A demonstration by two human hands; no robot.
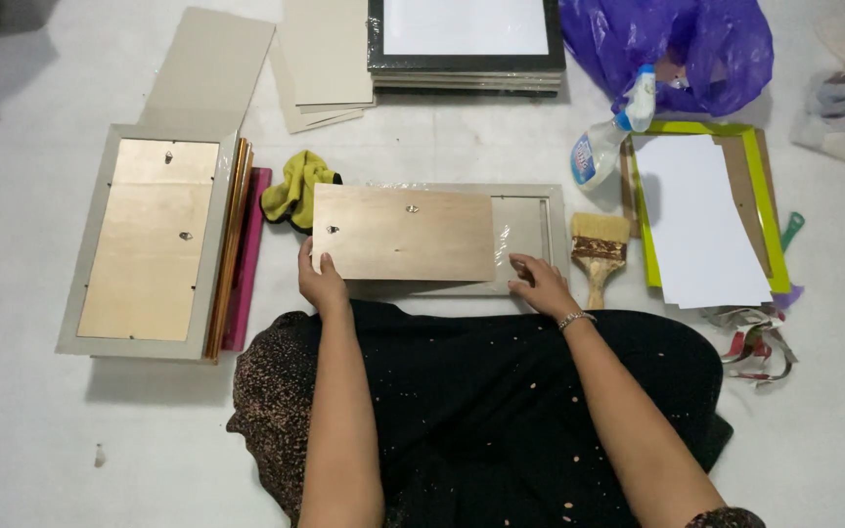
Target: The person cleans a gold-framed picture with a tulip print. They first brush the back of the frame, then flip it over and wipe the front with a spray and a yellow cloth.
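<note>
Item: wooden backing board (403,234), centre of frame, lying askew on a grey picture frame (540,217) face down on the floor. My left hand (322,283) grips the board's lower left corner, fingers clamped on its edge. My right hand (543,285) rests on the frame's lower rail, fingers together and flat. Left of board: yellow-green cloth (295,186); further left, stacked frames (149,240). Right: paintbrush (599,252), spray bottle (608,137), green frame with white sheet (701,220). Upper centre: black frames (466,39).
</note>
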